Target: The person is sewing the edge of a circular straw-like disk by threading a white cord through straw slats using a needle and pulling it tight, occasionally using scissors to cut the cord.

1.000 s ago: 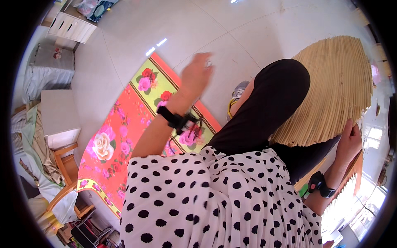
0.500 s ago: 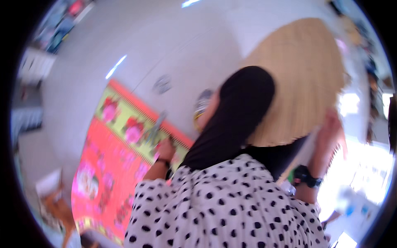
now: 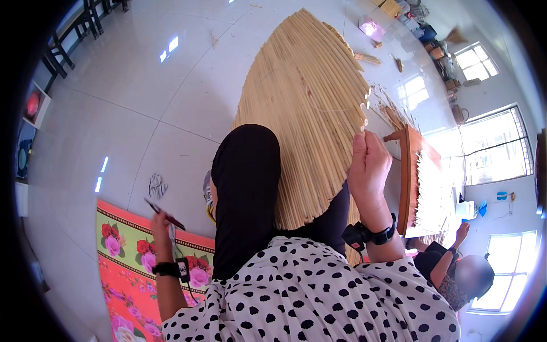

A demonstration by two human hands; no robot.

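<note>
A broad, leaf-shaped mat of tan reed stalks [image 3: 302,102], laid side by side, spreads over my lap and beyond my knee. At its right edge my right hand [image 3: 369,168] is closed, fingers bent against the stalk ends. Out to the left my left hand [image 3: 162,225] is closed around a slim dark tool [image 3: 176,222], whose exact kind I cannot make out. That hand is over the flowered red and green mat [image 3: 117,265]. Just beyond it, a crumpled grey-and-white cloth [image 3: 157,185] lies on the floor.
A wooden bench [image 3: 404,176] with stalks stands at the right, and stalk scraps [image 3: 393,114] litter the tiled floor beside it. Another person [image 3: 450,268] sits at the lower right. Dark stools [image 3: 60,51] stand at the far left.
My left hand has lifted off the flowered mat with the dark tool in it. The view has turned rightward, bringing the bench and the other person into clearer sight.
</note>
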